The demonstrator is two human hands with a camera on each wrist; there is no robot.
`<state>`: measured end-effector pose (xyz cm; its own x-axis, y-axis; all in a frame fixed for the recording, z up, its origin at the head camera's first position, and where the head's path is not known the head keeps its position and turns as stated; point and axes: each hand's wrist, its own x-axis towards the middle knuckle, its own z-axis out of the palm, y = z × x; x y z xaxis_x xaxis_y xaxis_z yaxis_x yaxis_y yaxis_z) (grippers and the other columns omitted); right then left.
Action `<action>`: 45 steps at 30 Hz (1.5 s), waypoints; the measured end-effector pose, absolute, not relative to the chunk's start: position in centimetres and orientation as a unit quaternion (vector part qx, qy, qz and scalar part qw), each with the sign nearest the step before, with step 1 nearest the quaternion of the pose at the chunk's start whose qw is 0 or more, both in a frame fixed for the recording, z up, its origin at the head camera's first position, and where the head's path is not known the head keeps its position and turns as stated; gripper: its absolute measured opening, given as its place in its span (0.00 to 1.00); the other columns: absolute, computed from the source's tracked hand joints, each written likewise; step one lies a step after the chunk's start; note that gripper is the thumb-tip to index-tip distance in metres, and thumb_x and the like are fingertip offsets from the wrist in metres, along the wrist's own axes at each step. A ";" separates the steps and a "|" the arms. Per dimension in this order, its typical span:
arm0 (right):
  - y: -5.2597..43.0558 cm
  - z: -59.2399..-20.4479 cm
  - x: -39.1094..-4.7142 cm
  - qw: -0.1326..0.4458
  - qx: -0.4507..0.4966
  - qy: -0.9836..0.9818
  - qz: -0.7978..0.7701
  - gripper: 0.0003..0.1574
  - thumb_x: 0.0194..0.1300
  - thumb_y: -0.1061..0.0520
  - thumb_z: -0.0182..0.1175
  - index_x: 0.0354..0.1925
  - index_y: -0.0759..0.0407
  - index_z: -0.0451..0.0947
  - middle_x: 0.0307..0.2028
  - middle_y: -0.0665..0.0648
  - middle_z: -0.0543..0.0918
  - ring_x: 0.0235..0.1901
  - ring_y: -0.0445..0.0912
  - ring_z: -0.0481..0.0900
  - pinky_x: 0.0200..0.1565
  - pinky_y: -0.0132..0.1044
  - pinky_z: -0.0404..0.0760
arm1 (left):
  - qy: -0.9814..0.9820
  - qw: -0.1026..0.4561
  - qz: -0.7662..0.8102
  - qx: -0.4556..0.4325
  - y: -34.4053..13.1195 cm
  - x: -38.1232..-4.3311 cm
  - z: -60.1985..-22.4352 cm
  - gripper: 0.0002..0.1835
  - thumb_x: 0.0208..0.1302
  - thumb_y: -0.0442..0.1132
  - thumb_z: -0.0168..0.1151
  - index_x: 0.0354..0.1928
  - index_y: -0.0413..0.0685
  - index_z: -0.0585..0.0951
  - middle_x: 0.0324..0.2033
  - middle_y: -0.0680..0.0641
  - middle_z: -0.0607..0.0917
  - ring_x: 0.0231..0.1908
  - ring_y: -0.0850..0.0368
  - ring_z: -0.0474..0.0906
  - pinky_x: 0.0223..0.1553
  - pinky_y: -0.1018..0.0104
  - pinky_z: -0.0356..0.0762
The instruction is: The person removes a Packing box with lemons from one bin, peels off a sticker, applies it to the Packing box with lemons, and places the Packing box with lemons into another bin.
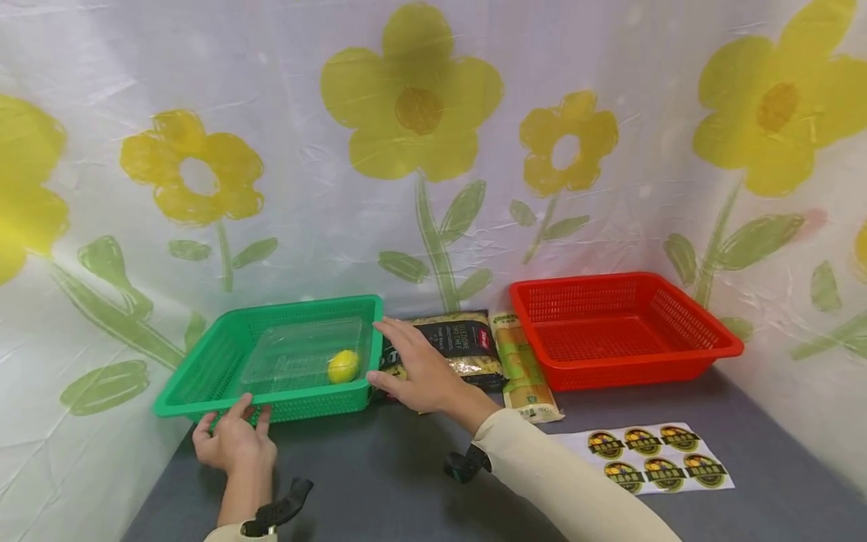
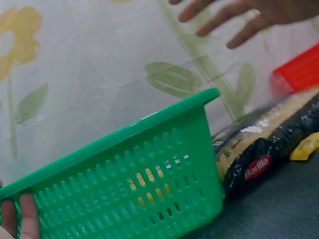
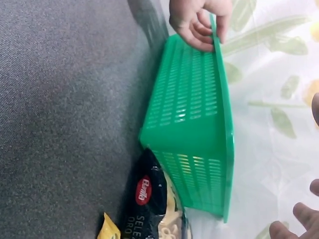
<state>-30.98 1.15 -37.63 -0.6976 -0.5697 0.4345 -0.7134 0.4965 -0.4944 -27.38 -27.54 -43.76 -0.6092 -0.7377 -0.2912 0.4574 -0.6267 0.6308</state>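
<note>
A green basket (image 1: 305,406) stands at the left of the dark table. Inside it lie a clear plastic box (image 1: 281,350) and a yellow lemon (image 1: 343,366). At the basket's front left, my left hand (image 1: 237,444) grips the rim; the right wrist view shows its thumb (image 3: 223,27) over the edge and its fingers (image 3: 195,37) bent below, against the perforated side. My right hand (image 1: 423,373) is beside the basket's right end, fingers straight and spread. In the left wrist view this hand (image 2: 249,17) hangs above the rim, apart from it.
Right of the green basket lies a black Barilla pasta bag (image 1: 457,339), then a long yellow-green packet (image 1: 524,369). A red basket (image 1: 623,369) stands at the back right. In front of it lies a white sheet of round labels (image 1: 653,459). A flowered cloth (image 1: 291,233) hangs behind.
</note>
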 end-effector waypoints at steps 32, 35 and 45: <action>-10.7 -37.6 -33.9 -0.074 0.099 -0.873 0.472 0.49 0.74 0.40 0.58 0.81 0.51 0.49 0.79 0.55 0.55 0.78 0.51 0.53 0.72 0.52 0.64 | -0.325 0.353 -0.846 0.231 -28.1 -27.3 -45.7 0.21 0.68 0.26 0.61 0.42 0.46 0.56 0.46 0.45 0.66 0.28 0.52 0.74 0.31 0.59 0.87; -11.1 -37.6 -34.7 -0.083 0.091 -0.892 0.435 0.51 0.74 0.39 0.57 0.81 0.55 0.46 0.78 0.58 0.58 0.77 0.53 0.55 0.70 0.51 0.67 | -0.326 0.352 -0.850 0.217 -27.8 -27.6 -45.6 0.21 0.68 0.25 0.61 0.41 0.46 0.56 0.47 0.44 0.66 0.28 0.51 0.74 0.31 0.58 0.87; -12.5 -36.7 -36.3 -0.103 0.101 -0.906 0.397 0.46 0.75 0.47 0.55 0.80 0.58 0.46 0.76 0.60 0.59 0.76 0.55 0.56 0.72 0.50 0.62 | -0.316 0.371 -0.847 0.212 -28.1 -28.4 -44.7 0.19 0.67 0.24 0.61 0.42 0.45 0.59 0.45 0.42 0.68 0.25 0.50 0.74 0.26 0.59 0.85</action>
<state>-36.32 -12.52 -36.70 -0.9585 -0.2644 -0.1065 -0.1008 0.6639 -0.7410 -28.37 -28.12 -44.67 -0.6341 -0.7632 -0.1242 0.4950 -0.5240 0.6931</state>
